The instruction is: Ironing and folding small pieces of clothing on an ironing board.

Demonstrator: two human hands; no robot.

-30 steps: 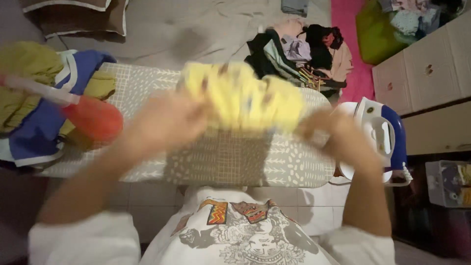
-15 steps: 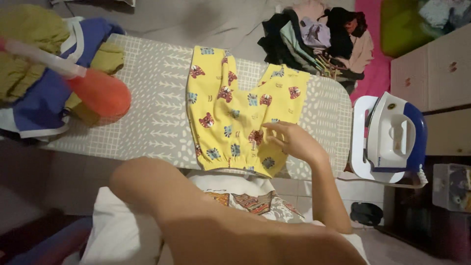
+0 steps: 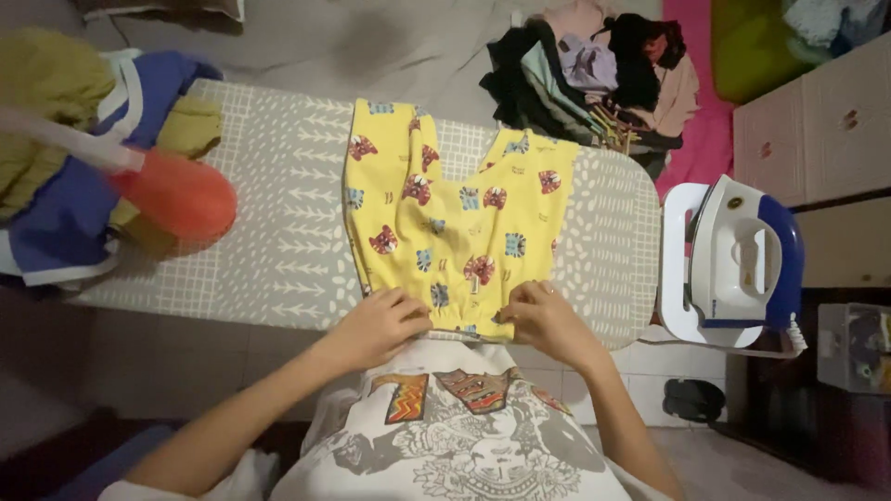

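Yellow cotton, printed with small red and blue figures, is spread flat on the ironing board (image 3: 278, 269), and that board serves as the landmark for everything here. At the board's near edge the waistband of the yellow shorts (image 3: 445, 223) is being held by both hands. The left hand (image 3: 380, 325) is curled, its fingertips pressed down on the hem at the left end of the waistband; the right hand (image 3: 543, 320) is pinching the fabric at the right end, fingers drawn together. For the step to be done well, the band should be pulled evenly sideways so that the gathers are flattened, and the two legs should be kept lying straight up the board without being dragged off square. Off the board's right end, a white and blue iron (image 3: 742, 260) is parked upright on its rest, well apart from the cloth. On the board's left end a red spray bottle (image 3: 172, 195) is seen, blurred, beside a heap of olive and blue clothes (image 3: 65, 186). Beyond the board's far edge, a pile of dark and pastel garments (image 3: 594, 74) lies on the floor.
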